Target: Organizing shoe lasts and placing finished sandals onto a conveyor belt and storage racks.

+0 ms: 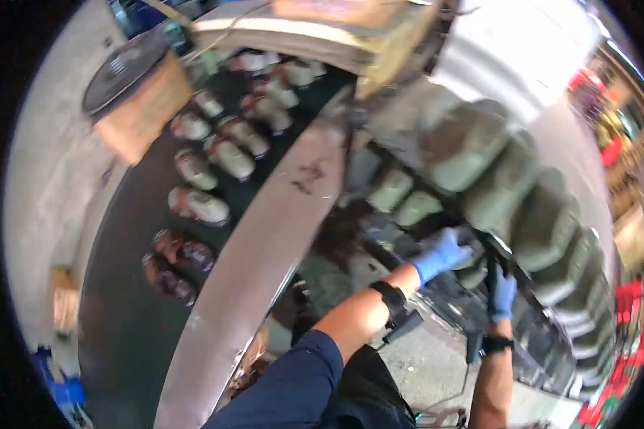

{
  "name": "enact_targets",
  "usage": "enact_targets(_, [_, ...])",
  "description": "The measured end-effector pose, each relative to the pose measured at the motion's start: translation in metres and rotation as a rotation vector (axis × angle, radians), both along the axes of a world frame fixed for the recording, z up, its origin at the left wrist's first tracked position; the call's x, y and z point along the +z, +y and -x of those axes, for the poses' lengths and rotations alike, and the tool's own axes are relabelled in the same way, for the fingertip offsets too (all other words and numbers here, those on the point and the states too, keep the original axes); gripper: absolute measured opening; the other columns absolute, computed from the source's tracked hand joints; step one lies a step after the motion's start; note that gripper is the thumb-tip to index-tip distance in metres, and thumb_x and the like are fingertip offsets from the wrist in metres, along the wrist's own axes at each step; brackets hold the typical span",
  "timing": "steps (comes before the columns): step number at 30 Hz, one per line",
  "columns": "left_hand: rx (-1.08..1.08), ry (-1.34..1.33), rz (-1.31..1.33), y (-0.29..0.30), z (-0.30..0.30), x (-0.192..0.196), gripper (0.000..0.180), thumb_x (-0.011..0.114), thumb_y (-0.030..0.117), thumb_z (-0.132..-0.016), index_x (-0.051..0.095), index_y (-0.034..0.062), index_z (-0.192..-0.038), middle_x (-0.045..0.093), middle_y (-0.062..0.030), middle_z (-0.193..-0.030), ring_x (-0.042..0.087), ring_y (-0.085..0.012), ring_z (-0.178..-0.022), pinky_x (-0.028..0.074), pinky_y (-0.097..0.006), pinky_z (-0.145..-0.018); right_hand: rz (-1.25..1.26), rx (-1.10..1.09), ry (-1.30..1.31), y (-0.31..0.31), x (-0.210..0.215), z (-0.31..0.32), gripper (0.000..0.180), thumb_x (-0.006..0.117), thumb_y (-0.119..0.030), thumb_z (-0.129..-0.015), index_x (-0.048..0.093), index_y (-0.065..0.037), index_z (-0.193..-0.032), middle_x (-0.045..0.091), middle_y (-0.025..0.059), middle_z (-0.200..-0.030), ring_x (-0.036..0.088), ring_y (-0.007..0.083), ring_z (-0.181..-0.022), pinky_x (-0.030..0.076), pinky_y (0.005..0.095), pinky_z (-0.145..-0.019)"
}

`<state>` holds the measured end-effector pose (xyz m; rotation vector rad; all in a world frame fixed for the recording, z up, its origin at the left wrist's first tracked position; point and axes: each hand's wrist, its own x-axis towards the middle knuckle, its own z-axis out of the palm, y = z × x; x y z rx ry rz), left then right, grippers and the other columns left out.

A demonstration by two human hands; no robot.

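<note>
Both hands work close together over a dark, cluttered metal rack [451, 307], the left hand [442, 255] in a blue glove reaching in from the lower middle and the right hand [503, 294], likewise blue-gloved, just to its right. The left hand's fingers are bent toward a small greyish-green rounded piece [471, 277] that sits on the rack between the two hands; blur hides whether they grip it or only touch it. The right hand's fingers point away from the body beside a narrow dark gap, and whether they are open or closed on something cannot be told. Beyond the left hand, two pale green rounded pieces [403, 198] lie side by side on the rack. A long row of large grey-green rounded blocks [547, 225] curves along the right, near the right hand. On the left, past a broad pinkish-grey metal panel [265, 222], a black flat belt [122, 286] carries pale and reddish-brown shoe-shaped pieces [227, 157], with two dark maroon shoe-shaped pieces [168, 279] at its nearer end. Beside the belt's far part stands a tan cardboard box [147, 118] topped by a round black object [127, 68]. Red crates [633, 322] line the far right edge.
</note>
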<state>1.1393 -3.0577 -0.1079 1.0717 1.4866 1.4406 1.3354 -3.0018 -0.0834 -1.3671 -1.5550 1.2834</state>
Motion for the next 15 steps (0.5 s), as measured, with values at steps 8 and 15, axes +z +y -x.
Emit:
enact_targets(8, [0.705, 0.711, 0.270, -0.249, 0.246, -0.039, 0.059, 0.064, 0.026, -0.076, 0.046, 0.0056, -0.129, 0.047, -0.0166, -0.131, 0.038, -0.0339, -0.125, 0.027, -0.047, -0.106, -0.247, 0.583, -0.090, -0.167, -0.038, 0.141, 0.041, 0.050, -0.004, -0.089, 0.044, 0.004, -0.129, 0.052, 0.0168, -0.126, 0.054, 0.0224, -0.111, 0.042, 0.0345, -0.095])
enact_targets(15, [1.347, 0.483, 1.073, -0.378, 0.450, -0.088, 0.089, 0.069, 0.028, -0.068, 0.023, 0.0026, -0.140, 0.020, -0.0243, -0.145, 0.019, -0.0414, -0.134, 0.016, -0.046, -0.111, -0.572, 1.261, -0.150, -0.254, -0.089, 0.551, 0.071, 0.067, -0.026, -0.079, 0.032, -0.004, -0.137, 0.043, 0.0267, -0.130, 0.045, 0.0400, -0.117, 0.036, 0.0455, -0.099])
